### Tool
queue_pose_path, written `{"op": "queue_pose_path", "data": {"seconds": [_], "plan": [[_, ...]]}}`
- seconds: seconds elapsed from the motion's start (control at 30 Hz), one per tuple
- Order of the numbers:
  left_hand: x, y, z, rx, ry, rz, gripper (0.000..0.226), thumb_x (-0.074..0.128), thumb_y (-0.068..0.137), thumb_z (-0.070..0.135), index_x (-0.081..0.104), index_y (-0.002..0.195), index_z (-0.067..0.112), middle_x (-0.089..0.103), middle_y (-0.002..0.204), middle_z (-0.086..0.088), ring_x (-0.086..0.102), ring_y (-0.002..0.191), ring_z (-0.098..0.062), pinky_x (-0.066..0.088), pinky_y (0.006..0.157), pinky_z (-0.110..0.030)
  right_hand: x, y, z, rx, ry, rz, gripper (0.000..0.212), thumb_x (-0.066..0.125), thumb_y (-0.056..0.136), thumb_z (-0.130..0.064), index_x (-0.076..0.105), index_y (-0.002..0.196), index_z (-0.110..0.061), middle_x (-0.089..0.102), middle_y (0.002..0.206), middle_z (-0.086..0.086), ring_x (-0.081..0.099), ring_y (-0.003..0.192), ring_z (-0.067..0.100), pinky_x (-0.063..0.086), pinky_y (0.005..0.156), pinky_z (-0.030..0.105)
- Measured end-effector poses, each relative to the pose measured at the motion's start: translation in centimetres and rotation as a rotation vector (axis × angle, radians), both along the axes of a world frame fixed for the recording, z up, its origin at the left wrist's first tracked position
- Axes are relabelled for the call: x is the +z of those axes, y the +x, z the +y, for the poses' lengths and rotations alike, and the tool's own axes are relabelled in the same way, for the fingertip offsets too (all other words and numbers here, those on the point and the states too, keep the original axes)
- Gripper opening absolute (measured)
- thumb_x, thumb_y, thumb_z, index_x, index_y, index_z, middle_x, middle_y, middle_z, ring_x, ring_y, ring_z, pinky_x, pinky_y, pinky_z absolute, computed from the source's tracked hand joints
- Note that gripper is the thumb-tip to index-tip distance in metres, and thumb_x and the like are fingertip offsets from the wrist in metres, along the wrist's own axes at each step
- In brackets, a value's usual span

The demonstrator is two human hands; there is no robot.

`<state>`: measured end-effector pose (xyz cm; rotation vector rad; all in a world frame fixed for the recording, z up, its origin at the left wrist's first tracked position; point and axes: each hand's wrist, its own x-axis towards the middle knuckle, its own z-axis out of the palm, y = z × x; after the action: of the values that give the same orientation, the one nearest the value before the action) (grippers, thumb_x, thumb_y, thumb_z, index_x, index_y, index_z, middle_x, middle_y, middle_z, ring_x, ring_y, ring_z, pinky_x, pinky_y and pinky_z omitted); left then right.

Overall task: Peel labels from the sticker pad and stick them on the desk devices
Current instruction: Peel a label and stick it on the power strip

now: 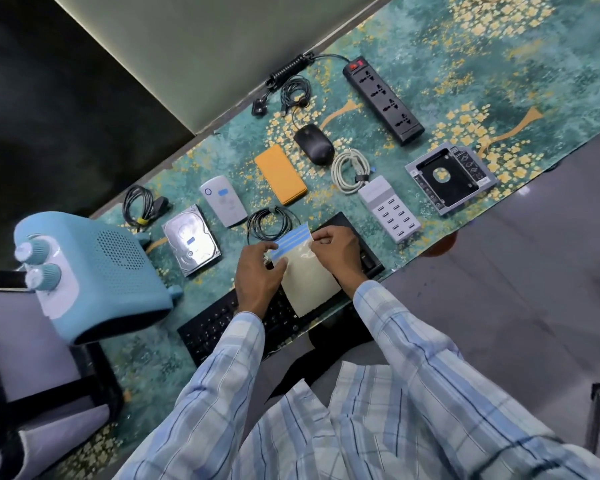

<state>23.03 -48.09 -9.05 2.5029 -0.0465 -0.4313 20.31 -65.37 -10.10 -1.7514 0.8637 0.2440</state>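
I hold the sticker pad (309, 275), a cream backing sheet with blue label strips along its far end, above the black keyboard (219, 332). My left hand (258, 275) grips its left edge, thumb on top. My right hand (336, 252) pinches the pad's far right corner by the blue strips. Small blue labels sit on the white remote (224, 200) and the silver hard drive (191, 240). The orange power bank (280, 174), black mouse (314, 144), power strip (383, 100), white USB charger hub (390, 209) and drive caddy (447, 176) lie beyond.
A blue heater with two knobs (90, 275) stands at the left on the patterned desk mat (465, 64). Coiled black cables (269, 223) (137, 206) and a white cable (349, 171) lie among the devices. The desk's edge runs to my right, over grey floor.
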Motion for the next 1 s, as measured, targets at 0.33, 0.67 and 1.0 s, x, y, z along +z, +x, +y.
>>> {"op": "queue_pose_path", "data": {"seconds": [0.33, 0.67, 1.0], "plan": [[1.9, 1.5, -2.9, -0.324, 0.014, -0.191, 0.018, 0.068, 0.09, 0.035, 0.076, 0.103, 0.027, 0.07, 0.099, 0.007, 0.064, 0.082, -0.01, 0.055, 0.071, -0.034, 0.1, -1.6, 1.0, -0.033, 0.123, -0.146, 0.017, 0.079, 0.087, -0.02, 0.082, 0.1, -0.01, 0.079, 0.096, 0.003, 0.074, 0.089, 0.016, 0.06, 0.083, 0.033], [3.0, 2.2, -2.2, -0.491, 0.112, -0.28, 0.011, 0.07, 0.088, 0.033, 0.078, 0.095, 0.028, 0.07, 0.087, 0.01, 0.064, 0.072, -0.011, 0.046, 0.059, -0.028, -0.2, -2.6, 1.8, -0.08, 0.162, -0.189, 0.015, 0.082, 0.084, -0.02, 0.083, 0.099, -0.016, 0.08, 0.095, -0.001, 0.075, 0.091, 0.014, 0.061, 0.089, 0.039], [3.2, 2.3, -2.1, 0.028, -0.358, -0.015, 0.012, 0.071, 0.085, 0.018, 0.081, 0.093, 0.019, 0.078, 0.086, 0.002, 0.072, 0.073, -0.012, 0.059, 0.071, -0.03, 0.1, -2.8, 2.2, -0.108, 0.107, -0.159, 0.014, 0.077, 0.085, -0.015, 0.08, 0.099, -0.017, 0.075, 0.085, -0.005, 0.07, 0.08, 0.01, 0.056, 0.075, 0.029]]}}
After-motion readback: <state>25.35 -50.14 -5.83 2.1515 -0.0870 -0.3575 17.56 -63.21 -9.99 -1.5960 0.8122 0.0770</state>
